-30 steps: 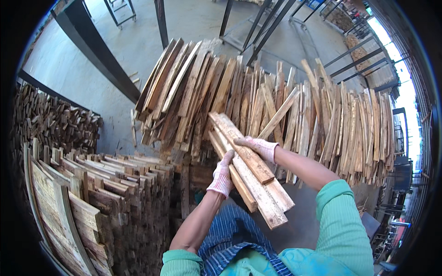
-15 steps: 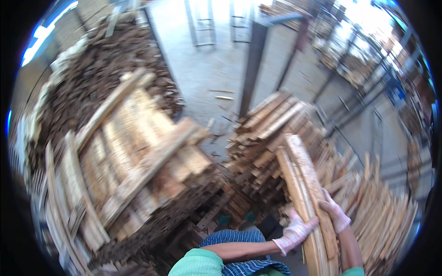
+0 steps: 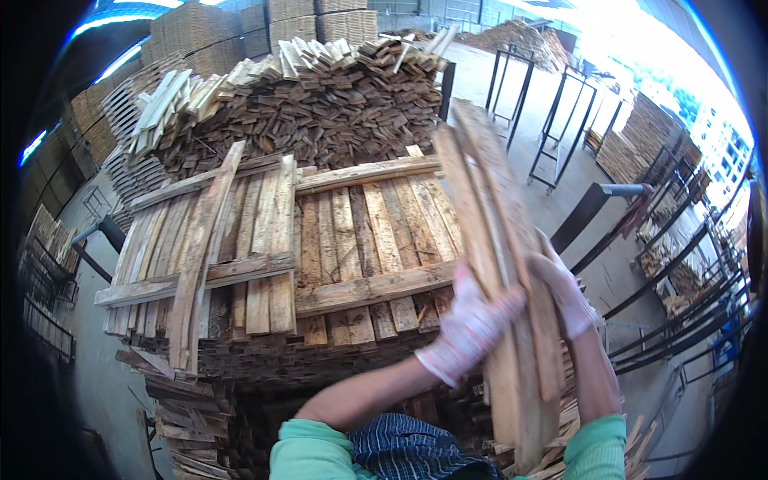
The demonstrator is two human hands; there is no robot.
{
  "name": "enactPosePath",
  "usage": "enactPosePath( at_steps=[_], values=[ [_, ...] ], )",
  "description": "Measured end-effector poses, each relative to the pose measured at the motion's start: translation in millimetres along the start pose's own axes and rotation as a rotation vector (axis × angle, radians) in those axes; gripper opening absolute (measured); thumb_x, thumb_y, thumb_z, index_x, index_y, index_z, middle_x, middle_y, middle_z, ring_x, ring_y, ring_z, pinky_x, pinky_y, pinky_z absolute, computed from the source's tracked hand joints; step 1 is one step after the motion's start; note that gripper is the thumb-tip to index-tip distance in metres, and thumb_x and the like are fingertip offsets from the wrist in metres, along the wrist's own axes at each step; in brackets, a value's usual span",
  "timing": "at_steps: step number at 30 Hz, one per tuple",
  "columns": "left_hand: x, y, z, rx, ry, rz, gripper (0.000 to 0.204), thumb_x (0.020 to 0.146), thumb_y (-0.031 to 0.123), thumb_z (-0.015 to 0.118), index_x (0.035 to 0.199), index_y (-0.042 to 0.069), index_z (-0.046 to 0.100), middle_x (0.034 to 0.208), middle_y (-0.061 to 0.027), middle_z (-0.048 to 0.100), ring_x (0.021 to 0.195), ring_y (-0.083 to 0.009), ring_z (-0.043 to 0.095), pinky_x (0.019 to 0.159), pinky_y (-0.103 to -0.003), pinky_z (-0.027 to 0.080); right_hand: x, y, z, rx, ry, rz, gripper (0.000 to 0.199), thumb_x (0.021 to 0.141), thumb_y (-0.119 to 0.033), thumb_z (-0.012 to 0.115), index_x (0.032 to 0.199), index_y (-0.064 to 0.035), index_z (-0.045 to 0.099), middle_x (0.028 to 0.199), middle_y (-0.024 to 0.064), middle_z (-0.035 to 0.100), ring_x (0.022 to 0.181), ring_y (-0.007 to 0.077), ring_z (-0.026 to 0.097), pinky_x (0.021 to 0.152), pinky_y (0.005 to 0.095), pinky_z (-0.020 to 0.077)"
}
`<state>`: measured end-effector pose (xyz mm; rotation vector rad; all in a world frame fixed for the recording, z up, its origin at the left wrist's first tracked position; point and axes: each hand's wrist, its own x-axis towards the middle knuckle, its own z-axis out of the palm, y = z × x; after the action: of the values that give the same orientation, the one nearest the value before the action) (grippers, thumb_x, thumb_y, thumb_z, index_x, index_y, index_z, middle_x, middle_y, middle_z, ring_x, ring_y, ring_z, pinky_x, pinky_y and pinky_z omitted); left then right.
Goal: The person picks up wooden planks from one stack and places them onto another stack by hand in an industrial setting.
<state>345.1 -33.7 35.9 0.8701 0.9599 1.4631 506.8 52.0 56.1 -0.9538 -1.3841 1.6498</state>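
Observation:
A bundle of several rough wooden boards (image 3: 512, 320) stands tilted in front of me, its top end leaning up and to the left. My left hand (image 3: 472, 324), in a pale knitted glove, is closed round the left side of the bundle. Gloved the same way, my right hand (image 3: 564, 288) grips the bundle from the right; its fingers are partly behind the wood. Just beyond and to the left lies a large stack of planks (image 3: 368, 232), its top layer laid side by side. Crosswise battens (image 3: 376, 288) rest on that layer.
Behind the stack rises a big heap of loose wood pieces (image 3: 320, 112). Black metal frames (image 3: 560, 128) stand on the concrete floor (image 3: 488, 168) at the right. A dark post (image 3: 588, 216) is right of the bundle. More wood is piled at the lower left (image 3: 192, 416).
My view has swung from the piles at the right toward the large plank stack. Both hands have kept hold of the boards and carried them round to the stack's right side.

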Motion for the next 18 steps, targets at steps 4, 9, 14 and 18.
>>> enactPosePath(
  at_steps=[4,9,14,18],
  values=[
    [56.8,48.8,-64.0,0.109,0.157,-0.046,0.078,0.084,0.027,0.077,0.139,-0.001,0.030,0.119,-0.0238,0.061,0.098,-0.0309,0.068,0.091,-0.038,0.057,89.5,-7.3,61.0,0.034,-0.159,0.008,0.088,0.089,-0.033,0.073,0.153,0.0021,0.025,0.144,0.0217,0.048,0.122,0.0255,0.057,0.105,0.0337,0.0473],
    [87.5,78.0,-164.5,0.850,0.470,-0.284,0.078,0.082,0.031,0.077,0.135,-0.006,0.033,0.112,-0.0251,0.063,0.096,-0.0299,0.068,0.086,-0.039,0.057,185.8,27.8,113.6,-0.167,-0.221,0.091,0.079,0.086,-0.034,0.078,0.144,0.0007,0.039,0.127,0.0159,0.061,0.106,0.0206,0.064,0.089,0.0338,0.0552],
    [78.8,65.7,-219.3,1.019,0.486,-0.489,0.083,0.084,0.031,0.074,0.145,-0.006,0.031,0.130,-0.0296,0.058,0.121,-0.0377,0.058,0.102,-0.045,0.047,207.9,49.4,87.1,-0.202,-0.185,0.159,0.110,0.081,-0.037,0.082,0.160,-0.0034,0.013,0.129,0.0179,0.060,0.106,0.0212,0.065,0.085,0.0325,0.0565],
    [80.7,41.9,-214.4,1.166,0.525,-0.247,0.075,0.089,0.031,0.068,0.145,-0.002,0.030,0.135,-0.0300,0.051,0.124,-0.0412,0.056,0.104,-0.045,0.047,228.7,64.3,34.5,-0.544,-0.111,0.082,0.105,0.083,-0.041,0.076,0.161,-0.0080,0.014,0.142,0.0261,0.054,0.128,0.0323,0.055,0.105,0.0405,0.0456]
  ],
)
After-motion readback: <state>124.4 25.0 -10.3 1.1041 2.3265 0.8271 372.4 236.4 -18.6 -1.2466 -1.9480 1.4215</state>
